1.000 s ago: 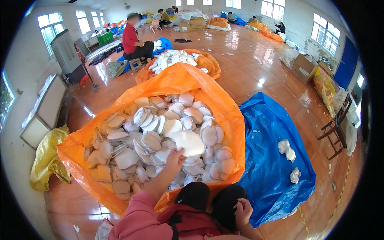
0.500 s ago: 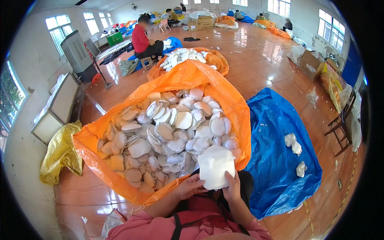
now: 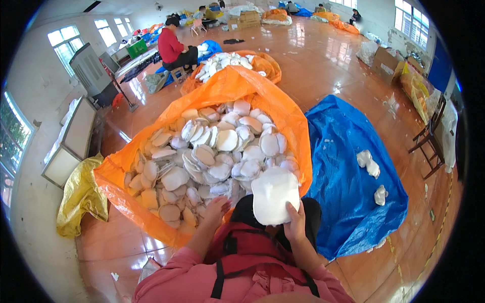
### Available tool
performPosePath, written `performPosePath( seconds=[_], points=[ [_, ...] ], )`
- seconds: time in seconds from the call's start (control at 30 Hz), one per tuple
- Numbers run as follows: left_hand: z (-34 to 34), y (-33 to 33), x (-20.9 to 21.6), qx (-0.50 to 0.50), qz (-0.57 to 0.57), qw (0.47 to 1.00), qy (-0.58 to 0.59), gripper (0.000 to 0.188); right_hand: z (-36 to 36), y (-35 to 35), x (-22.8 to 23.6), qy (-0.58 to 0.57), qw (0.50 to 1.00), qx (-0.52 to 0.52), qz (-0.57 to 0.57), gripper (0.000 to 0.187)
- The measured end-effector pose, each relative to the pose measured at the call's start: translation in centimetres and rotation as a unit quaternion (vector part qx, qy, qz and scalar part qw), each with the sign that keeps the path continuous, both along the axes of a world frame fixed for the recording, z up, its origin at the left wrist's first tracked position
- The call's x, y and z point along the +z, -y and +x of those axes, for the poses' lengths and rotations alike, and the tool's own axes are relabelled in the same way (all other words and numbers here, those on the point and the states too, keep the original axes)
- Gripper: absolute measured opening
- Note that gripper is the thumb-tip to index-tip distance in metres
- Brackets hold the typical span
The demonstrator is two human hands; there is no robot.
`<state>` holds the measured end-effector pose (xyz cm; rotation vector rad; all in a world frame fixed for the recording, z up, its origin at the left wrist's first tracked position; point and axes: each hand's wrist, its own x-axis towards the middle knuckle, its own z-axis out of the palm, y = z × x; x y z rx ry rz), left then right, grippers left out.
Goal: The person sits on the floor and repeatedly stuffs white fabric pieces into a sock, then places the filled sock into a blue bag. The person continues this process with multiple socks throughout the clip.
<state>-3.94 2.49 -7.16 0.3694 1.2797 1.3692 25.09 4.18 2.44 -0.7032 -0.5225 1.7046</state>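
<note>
My right hand (image 3: 295,223) grips a white, rounded-square pad (image 3: 275,196) by its lower right side, thumb on top. It is held over my lap, in front of the near right edge of a large orange sack (image 3: 204,83). The pad looks thick and may be a stack; I cannot tell. Apart from it, my left hand (image 3: 217,208) hovers at the near edge of the sack with its fingers stretched out and nothing seen in them. Inside the sack lies a big heap of similar white pads (image 3: 203,155), many in small stacks.
On the right a blue sheet (image 3: 336,202) is spread on the tiled floor, with a few white bundles (image 3: 381,195) on it. A yellow sack (image 3: 83,197) lies at left. Beyond, a person in red (image 3: 171,48) sits by another heap (image 3: 222,65). A wooden chair (image 3: 429,141) stands far right.
My left hand has let go of the pad and moved left toward the sack's near edge. My right hand still holds the pad, which is slightly higher in view.
</note>
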Motion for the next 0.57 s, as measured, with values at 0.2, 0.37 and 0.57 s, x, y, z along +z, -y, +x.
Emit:
performPosePath(
  seconds=[0.2, 0.37, 0.57],
  points=[
    [7.6, 0.4, 8.9, -0.27, 0.128, 0.953, 0.047, 0.056, -1.0, 0.6, -0.9, -0.027, 0.999, 0.007, 0.038, 0.056],
    [11.1, 0.7, 12.6, -0.196, 0.13, 0.972, 0.005, 0.051, -0.7, 1.7, -0.3, 0.035, 0.999, 0.009, 0.025, 0.055],
    [11.9, 1.3, 13.1, -0.189, 0.095, 0.954, -0.21, 0.05, 2.0, 1.2, -2.8, 0.329, 0.93, -0.007, 0.165, 0.06]
  ],
)
